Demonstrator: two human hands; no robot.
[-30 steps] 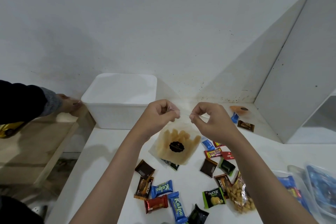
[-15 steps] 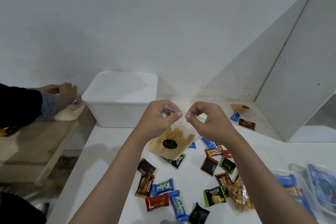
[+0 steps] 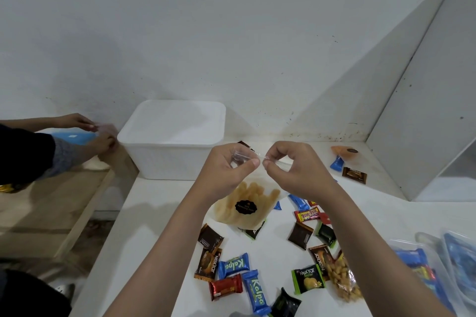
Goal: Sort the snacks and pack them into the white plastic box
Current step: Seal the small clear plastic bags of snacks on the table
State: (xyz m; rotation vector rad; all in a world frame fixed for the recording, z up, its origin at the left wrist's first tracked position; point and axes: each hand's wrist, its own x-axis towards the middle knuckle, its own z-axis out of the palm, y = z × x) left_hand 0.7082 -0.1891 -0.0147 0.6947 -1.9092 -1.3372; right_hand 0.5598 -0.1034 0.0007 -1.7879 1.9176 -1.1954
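Two hands are raised above the white tabletop [image 3: 159, 213], each pinching the top edge of one clear plastic bag of pale yellow crackers with a black oval label [image 3: 243, 204]. The left hand [image 3: 226, 170] holds the bag's mouth between thumb and curled forefinger; the right hand [image 3: 296, 167] grips the same edge just beside it, thumb pressed against bent fingers. The bag hangs below both hands, its lower corner over the scattered snacks; contact with the table cannot be determined.

The white rectangular plastic box [image 3: 172, 154] stands at the rear of the table against the wall, left of the hands and apart from them. Its contents are not visible.

Loose wrapped snacks lie on the table beneath and in front of the hands:
- two blue Kalpa wrappers [image 3: 234, 265], near each other;
- a red wrapper [image 3: 226, 289], just beside them;
- a green Nextar packet [image 3: 307, 282];
- a brown square sachet [image 3: 300, 235];
- a clear bag of peanuts [image 3: 342, 279], at right.

Clear plastic bags holding blue packets [image 3: 438, 273] lie at the right edge. At far left, another person's hands [image 3: 100, 143], with dark sleeves, handle a small clear bag over a wooden bench [image 3: 51, 201].
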